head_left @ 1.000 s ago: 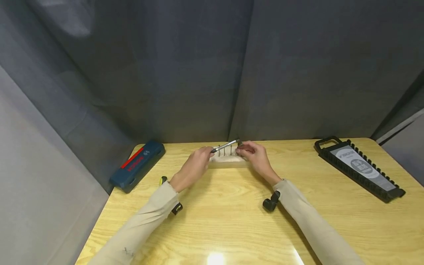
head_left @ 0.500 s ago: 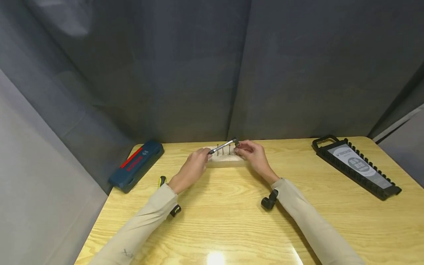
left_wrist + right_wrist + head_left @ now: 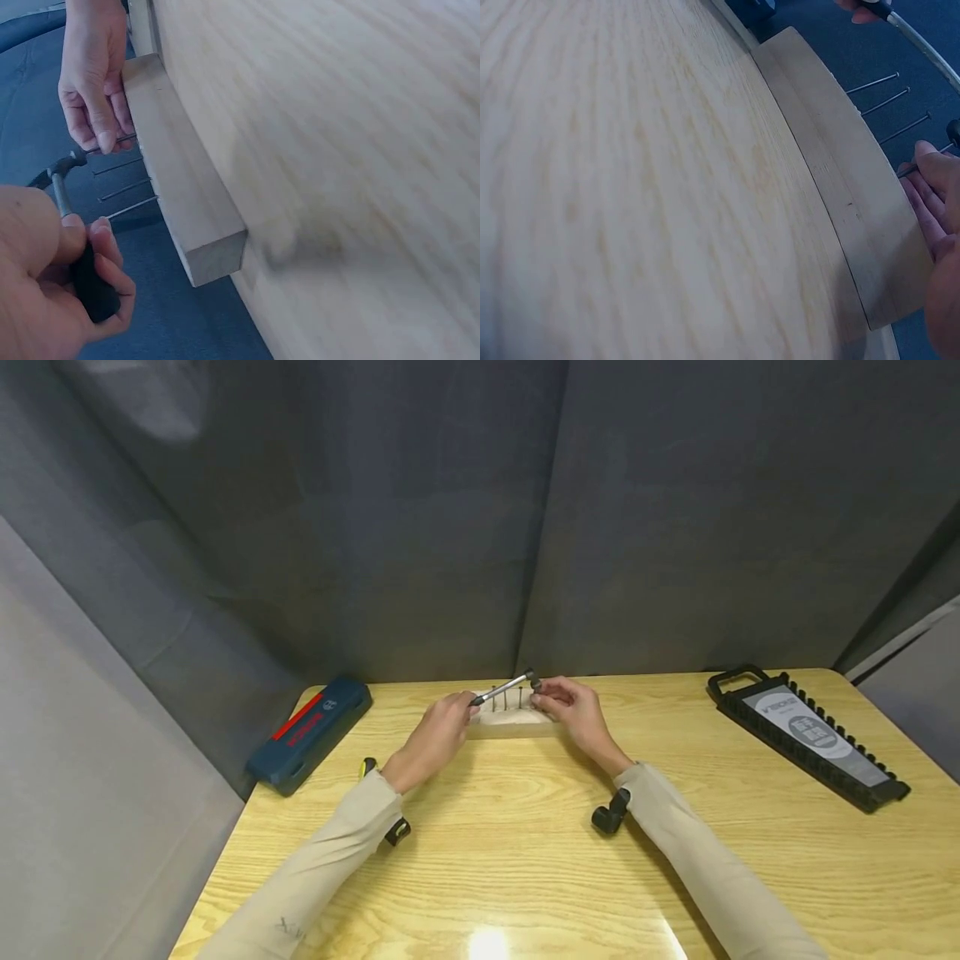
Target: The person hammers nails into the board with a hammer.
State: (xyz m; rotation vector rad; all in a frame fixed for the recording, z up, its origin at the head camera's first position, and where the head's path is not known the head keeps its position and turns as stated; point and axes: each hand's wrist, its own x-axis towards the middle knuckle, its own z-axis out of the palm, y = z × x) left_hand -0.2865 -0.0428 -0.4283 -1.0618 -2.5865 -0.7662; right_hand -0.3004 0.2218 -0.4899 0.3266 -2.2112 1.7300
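Note:
My left hand (image 3: 437, 735) grips a small hammer (image 3: 501, 688) by its black handle, the metal shaft slanting up to the right. In the left wrist view, the dark hammer head (image 3: 66, 162) is right at the head of a nail (image 3: 112, 144). Thumb and fingers of my right hand (image 3: 583, 714) pinch that nail low on its shank, against a pale wooden block (image 3: 513, 732). Beside it, several more nails (image 3: 905, 128) stick up from the block in a row. My fingers partly hide the pinched nail's lower end.
A blue case with a red stripe (image 3: 311, 737) lies on the table's left. On the right is a black wrench rack (image 3: 813, 735) with a grey label. A yellow-and-black object (image 3: 367, 767) shows beside my left wrist. Dark curtain (image 3: 420, 568) hangs behind the table (image 3: 517, 827).
The head view has shifted slightly. My left hand still holds the hammer at the nail, and my right hand keeps its pinch; both stay in nearly the same place.

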